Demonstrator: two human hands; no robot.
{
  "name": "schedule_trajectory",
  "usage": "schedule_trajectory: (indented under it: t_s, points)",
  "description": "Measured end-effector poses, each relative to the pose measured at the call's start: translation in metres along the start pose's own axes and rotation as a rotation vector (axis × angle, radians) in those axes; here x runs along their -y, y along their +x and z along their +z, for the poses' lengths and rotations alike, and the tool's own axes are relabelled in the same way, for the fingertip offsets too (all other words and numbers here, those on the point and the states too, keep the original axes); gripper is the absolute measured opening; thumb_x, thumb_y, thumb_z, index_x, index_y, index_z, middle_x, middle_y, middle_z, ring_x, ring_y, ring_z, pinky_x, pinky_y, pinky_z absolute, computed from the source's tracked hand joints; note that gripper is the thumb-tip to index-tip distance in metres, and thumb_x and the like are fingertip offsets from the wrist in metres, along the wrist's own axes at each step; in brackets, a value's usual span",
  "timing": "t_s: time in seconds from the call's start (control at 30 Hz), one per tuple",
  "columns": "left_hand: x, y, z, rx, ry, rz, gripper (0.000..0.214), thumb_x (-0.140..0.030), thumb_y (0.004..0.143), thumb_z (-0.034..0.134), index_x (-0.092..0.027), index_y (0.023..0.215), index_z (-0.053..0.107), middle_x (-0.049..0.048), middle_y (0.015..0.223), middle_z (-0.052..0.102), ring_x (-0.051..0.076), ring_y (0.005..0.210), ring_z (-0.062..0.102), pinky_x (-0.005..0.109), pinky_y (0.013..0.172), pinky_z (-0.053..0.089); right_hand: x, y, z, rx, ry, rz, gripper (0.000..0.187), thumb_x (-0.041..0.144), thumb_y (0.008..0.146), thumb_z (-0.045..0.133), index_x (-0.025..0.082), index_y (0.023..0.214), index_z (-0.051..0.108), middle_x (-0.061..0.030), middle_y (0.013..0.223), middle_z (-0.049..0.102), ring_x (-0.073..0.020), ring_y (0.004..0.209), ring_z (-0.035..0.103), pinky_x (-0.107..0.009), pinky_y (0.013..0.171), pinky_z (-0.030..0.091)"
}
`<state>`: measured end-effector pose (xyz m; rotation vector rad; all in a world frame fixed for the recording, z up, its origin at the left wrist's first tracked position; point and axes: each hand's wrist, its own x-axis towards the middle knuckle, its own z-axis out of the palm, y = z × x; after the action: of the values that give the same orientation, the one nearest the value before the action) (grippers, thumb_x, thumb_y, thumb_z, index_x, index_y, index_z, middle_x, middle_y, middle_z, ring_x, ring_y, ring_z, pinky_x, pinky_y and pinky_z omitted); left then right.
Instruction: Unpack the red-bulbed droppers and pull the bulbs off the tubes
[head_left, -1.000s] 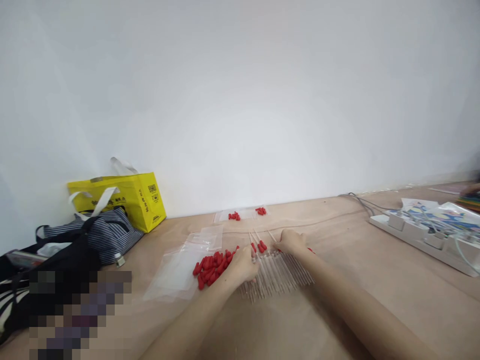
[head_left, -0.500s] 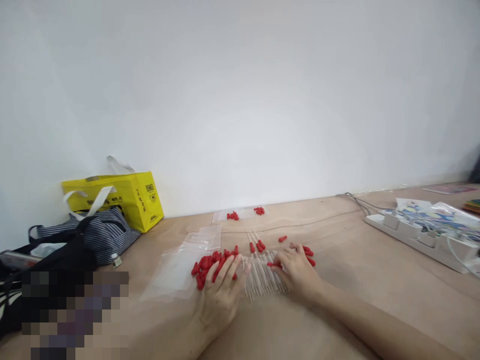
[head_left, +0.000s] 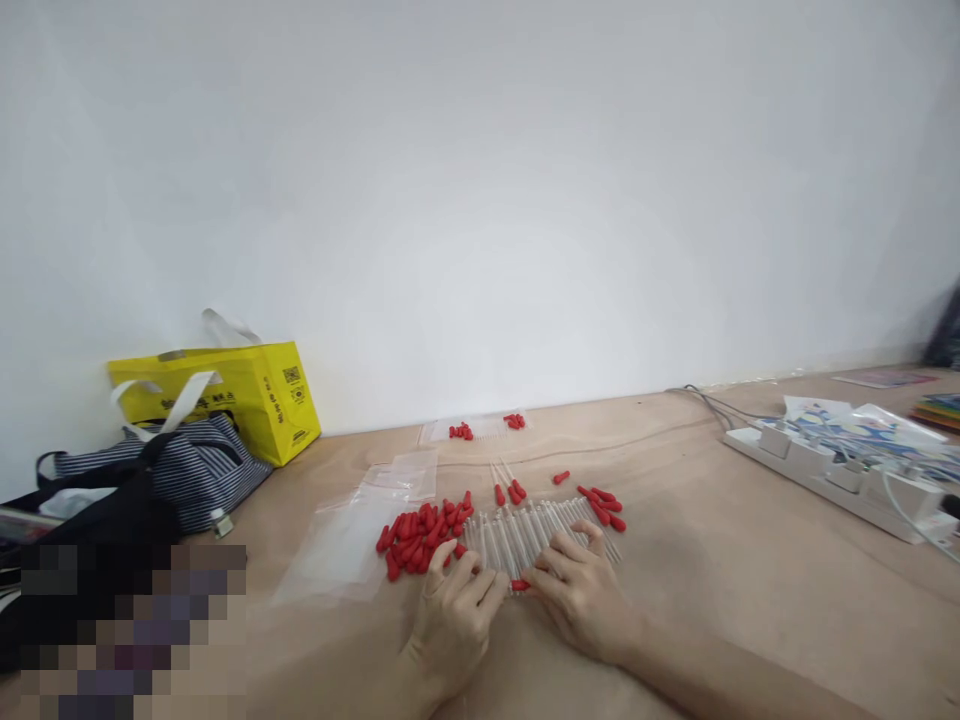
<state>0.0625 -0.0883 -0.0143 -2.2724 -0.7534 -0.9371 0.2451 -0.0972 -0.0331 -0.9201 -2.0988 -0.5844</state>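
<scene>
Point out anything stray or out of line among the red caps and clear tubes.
One red cap lies alone beyond the row of clear tubes, apart from the main pile of caps. Another sits between both hands.

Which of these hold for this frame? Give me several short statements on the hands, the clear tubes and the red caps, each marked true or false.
1. Both hands rest on the near ends of the row of clear tubes. True: the left hand and the right hand lie side by side there.
2. The pile of red caps lies right of the tubes. False: it lies left of them, beside the clear plastic bags.
3. A yellow bag stands against the wall at the left. True.
4. The white power strip sits between the hands. False: it lies far to the right.
5. The right hand is lifted clear of the table. False: it lies flat on the tubes.
</scene>
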Motion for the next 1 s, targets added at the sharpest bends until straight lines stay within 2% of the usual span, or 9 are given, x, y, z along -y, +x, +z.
schedule_trajectory:
  t_s: [0.13, 0.23, 0.33, 0.5, 0.63, 0.7, 0.77, 0.87, 1.0]
  points:
    - [-0.002, 0.001, -0.001, 0.005, -0.034, -0.007, 0.019, -0.012, 0.078, 0.044, -0.021, 0.067, 0.057, -0.0048, 0.051, 0.055, 0.013, 0.063, 0.05, 0.039, 0.087, 0.025, 0.001, 0.0, -0.002, -0.008, 0.043, -0.016, 0.011, 0.015, 0.073, 0.049, 0.021, 0.071, 0.058, 0.0028, 0.059, 0.052, -0.0129, 0.065, 0.041, -0.038, 0.079, 0.019]
    - [0.007, -0.002, -0.002, -0.006, -0.043, -0.021, 0.022, -0.009, 0.076, 0.042, -0.021, 0.066, 0.057, -0.0043, 0.051, 0.056, 0.014, 0.065, 0.051, 0.039, 0.086, 0.025, -0.006, -0.004, -0.006, -0.017, 0.078, -0.015, 0.013, 0.016, 0.073, 0.048, 0.02, 0.063, 0.056, 0.0028, 0.055, 0.05, -0.0128, 0.064, 0.041, -0.038, 0.079, 0.021]
    - [0.025, -0.008, -0.005, -0.063, -0.026, -0.113, 0.025, -0.009, 0.078, 0.04, -0.021, 0.066, 0.058, -0.0032, 0.054, 0.059, 0.014, 0.064, 0.052, 0.039, 0.084, 0.026, -0.025, -0.012, -0.016, -0.068, 0.054, 0.123, 0.025, 0.017, 0.076, 0.045, 0.019, 0.053, 0.054, 0.0017, 0.051, 0.048, -0.0128, 0.061, 0.043, -0.036, 0.078, 0.025]
    - [0.034, -0.008, -0.005, -0.034, -0.11, -0.207, 0.024, -0.016, 0.083, 0.041, -0.022, 0.071, 0.06, -0.0022, 0.066, 0.063, 0.016, 0.071, 0.053, 0.037, 0.079, 0.03, -0.062, -0.015, -0.025, -0.034, 0.055, 0.368, 0.02, 0.028, 0.082, 0.044, 0.025, 0.084, 0.064, -0.002, 0.073, 0.062, -0.0156, 0.073, 0.053, -0.035, 0.078, 0.027]
    - [0.025, 0.013, -0.001, 0.128, -0.234, -0.237, 0.02, -0.015, 0.081, 0.044, -0.021, 0.073, 0.061, 0.001, 0.073, 0.061, 0.016, 0.072, 0.051, 0.03, 0.068, 0.036, -0.096, -0.008, -0.019, 0.059, 0.024, 0.792, 0.026, 0.04, 0.079, 0.044, 0.023, 0.084, 0.063, -0.0032, 0.077, 0.065, -0.0188, 0.077, 0.056, -0.035, 0.077, 0.031]
    - [0.022, 0.031, 0.003, 0.27, -0.329, -0.257, 0.02, -0.012, 0.08, 0.044, -0.02, 0.075, 0.062, 0.0013, 0.073, 0.061, 0.016, 0.072, 0.052, 0.029, 0.067, 0.037, -0.114, -0.005, -0.016, 0.174, 0.012, 1.036, 0.028, 0.043, 0.077, 0.044, 0.021, 0.078, 0.062, -0.0036, 0.075, 0.065, -0.0195, 0.075, 0.058, -0.036, 0.076, 0.032]
    - [0.02, 0.05, 0.01, 0.405, -0.434, -0.339, 0.022, -0.01, 0.08, 0.043, -0.02, 0.078, 0.062, 0.0015, 0.078, 0.062, 0.016, 0.076, 0.054, 0.029, 0.07, 0.038, -0.129, -0.003, -0.012, 0.318, -0.015, 1.193, 0.027, 0.043, 0.075, 0.045, 0.021, 0.075, 0.061, -0.0037, 0.075, 0.066, -0.021, 0.077, 0.058, -0.039, 0.078, 0.032]
    - [0.017, 0.076, 0.028, 0.531, -0.565, -0.567, 0.018, -0.012, 0.078, 0.045, -0.019, 0.081, 0.061, 0.0019, 0.084, 0.064, 0.015, 0.08, 0.057, 0.026, 0.073, 0.04, -0.141, -0.004, -0.007, 0.433, -0.044, 1.274, 0.027, 0.043, 0.074, 0.045, 0.021, 0.075, 0.061, -0.0047, 0.075, 0.066, -0.0241, 0.079, 0.059, -0.042, 0.078, 0.032]
    - [0.008, 0.1, 0.059, 0.605, -0.565, -0.716, 0.022, -0.014, 0.074, 0.051, -0.014, 0.095, 0.057, 0.0013, 0.069, 0.065, 0.013, 0.062, 0.06, 0.021, 0.058, 0.042, -0.144, -0.007, -0.002, 0.478, -0.026, 1.266, 0.026, 0.044, 0.07, 0.049, 0.021, 0.067, 0.061, -0.0049, 0.072, 0.065, -0.0253, 0.077, 0.059, -0.043, 0.076, 0.033]
